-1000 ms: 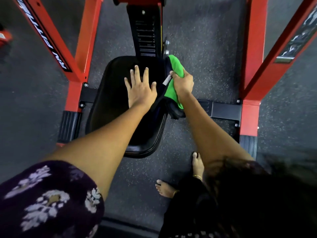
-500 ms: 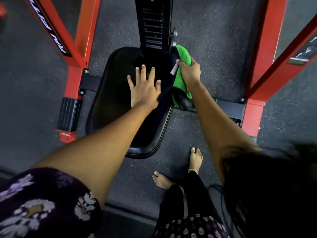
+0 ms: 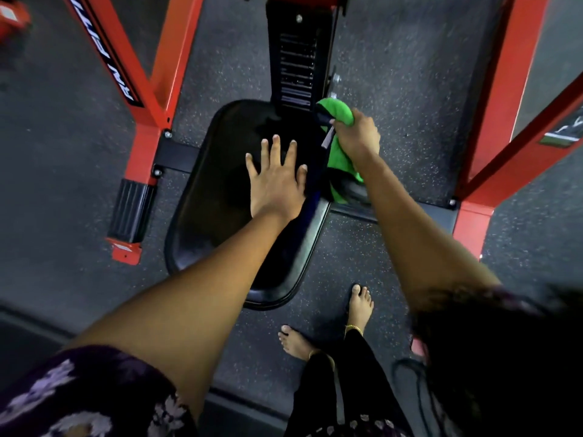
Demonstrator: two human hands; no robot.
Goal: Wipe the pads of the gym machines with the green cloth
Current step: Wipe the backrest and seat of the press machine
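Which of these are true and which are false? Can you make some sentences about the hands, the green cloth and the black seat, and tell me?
1. The right hand grips the green cloth. True.
2. The left hand lies flat on the black seat pad with its fingers spread. True.
3. The cloth is spread over the middle of the pad. False: it is bunched at the pad's right edge, near the upright post.
4. The machine frame is blue. False: it is red.
5. The person wears shoes. False: both feet are bare.
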